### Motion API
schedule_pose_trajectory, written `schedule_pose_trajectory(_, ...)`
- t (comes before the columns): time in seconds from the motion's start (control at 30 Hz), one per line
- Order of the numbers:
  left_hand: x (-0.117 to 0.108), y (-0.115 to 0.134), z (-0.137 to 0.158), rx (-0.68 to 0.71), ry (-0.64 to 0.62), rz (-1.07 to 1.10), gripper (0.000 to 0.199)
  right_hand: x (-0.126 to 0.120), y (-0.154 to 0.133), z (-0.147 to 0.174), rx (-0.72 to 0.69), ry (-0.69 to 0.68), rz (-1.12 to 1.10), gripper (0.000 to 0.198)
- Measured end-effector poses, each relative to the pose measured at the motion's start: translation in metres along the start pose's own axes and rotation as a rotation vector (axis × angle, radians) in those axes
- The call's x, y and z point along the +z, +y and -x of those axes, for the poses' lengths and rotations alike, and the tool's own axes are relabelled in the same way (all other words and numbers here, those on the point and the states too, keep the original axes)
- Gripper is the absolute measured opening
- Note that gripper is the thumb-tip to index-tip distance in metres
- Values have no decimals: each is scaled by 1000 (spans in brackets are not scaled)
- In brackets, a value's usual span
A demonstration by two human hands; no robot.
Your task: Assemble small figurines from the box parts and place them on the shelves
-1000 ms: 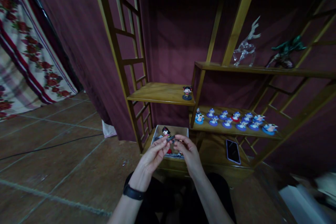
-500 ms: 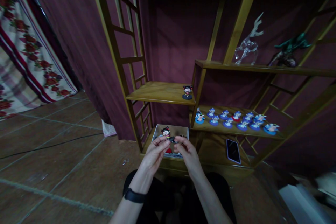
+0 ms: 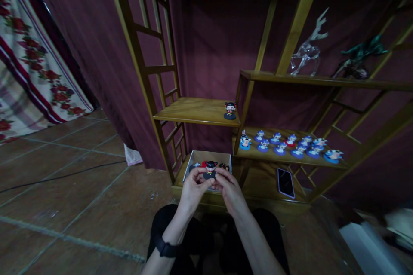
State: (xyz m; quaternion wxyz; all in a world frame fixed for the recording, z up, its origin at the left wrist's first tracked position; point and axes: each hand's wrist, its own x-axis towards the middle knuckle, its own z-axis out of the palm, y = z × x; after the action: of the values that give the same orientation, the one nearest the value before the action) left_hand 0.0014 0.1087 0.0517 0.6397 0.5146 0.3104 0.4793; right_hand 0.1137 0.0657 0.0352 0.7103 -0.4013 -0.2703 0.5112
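Note:
A small black-haired figurine on a dark round base is held between both hands, upright and facing me. My left hand pinches the base from the left. From the right, the fingers of my right hand grip the same base. Just behind the hands stands an open white box with a red piece and several other small pieces inside; its front part is hidden by my hands. A matching figurine stands at the right end of the wooden shelf above.
Several blue and purple figurines, one on a red base, stand on the shelf to the right. Below them lies a phone. Higher up are a clear deer ornament and a green ornament. A cable crosses the tiled floor.
The figurine's head and its dark base, held apart half a second ago, now appear together as one upright figurine. Both hands have come closer together around it.

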Motion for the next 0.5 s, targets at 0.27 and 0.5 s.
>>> schedule_pose_trajectory(0.27, 0, 6, 9, -71, 61, 85, 43, 0, -4, 2, 64, 13, -125, 23)
schedule_pose_trajectory(0.5, -2, 7, 11, -84, 41, 96, 48, 3, -3, 4, 85, 36, -165, 22)
